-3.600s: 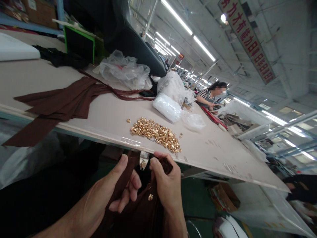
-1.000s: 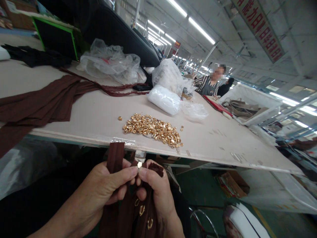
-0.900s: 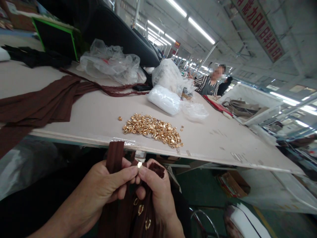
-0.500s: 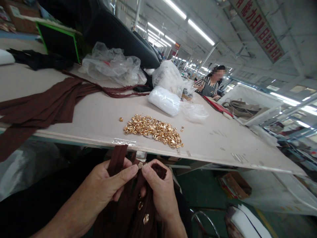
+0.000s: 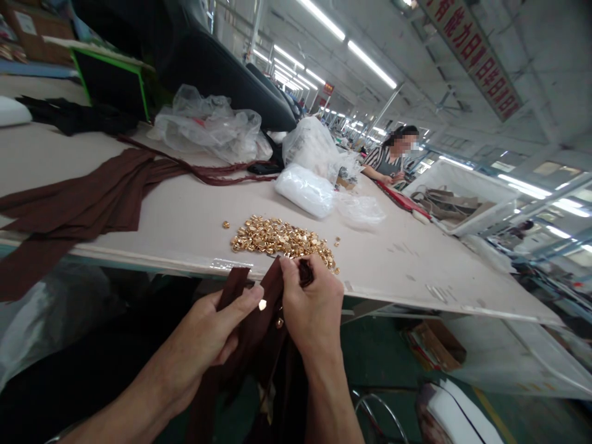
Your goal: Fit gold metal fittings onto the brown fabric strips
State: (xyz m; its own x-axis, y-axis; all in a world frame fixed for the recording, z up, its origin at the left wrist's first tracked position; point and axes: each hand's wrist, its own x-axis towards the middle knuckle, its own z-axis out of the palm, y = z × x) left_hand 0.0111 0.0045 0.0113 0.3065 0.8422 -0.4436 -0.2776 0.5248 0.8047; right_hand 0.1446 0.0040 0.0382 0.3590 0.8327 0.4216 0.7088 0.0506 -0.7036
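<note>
My left hand [image 5: 208, 330] is closed on a dark brown zipper tape [image 5: 237, 280], its upper end sticking up past the fingers. A small gold zipper slider [image 5: 263, 304] shines at the tip of that thumb. My right hand [image 5: 315, 302] pinches the top of another brown tape [image 5: 272, 280], with a rolled brown bundle [image 5: 305, 272] tucked in its curled fingers. Below the hands the tapes hang down off the table edge, and another gold slider [image 5: 280, 322] shows on them. Just beyond my right hand, a heap of gold sliders [image 5: 272, 234] lies on the table.
Long brown strips [image 5: 106, 191] spread over the table [image 5: 388, 271] at left. Clear plastic bags [image 5: 305, 188] sit behind the heap. A white bin [image 5: 456, 191] holds grey-brown straps at right; near it a person [image 5: 391, 157] works. A cardboard box [image 5: 437, 345] stands under the table.
My hands have drawn apart. The right one has moved up and right with its tape, towards the heap. The gold piece earlier pinched between both thumbs is now at the left thumb.
</note>
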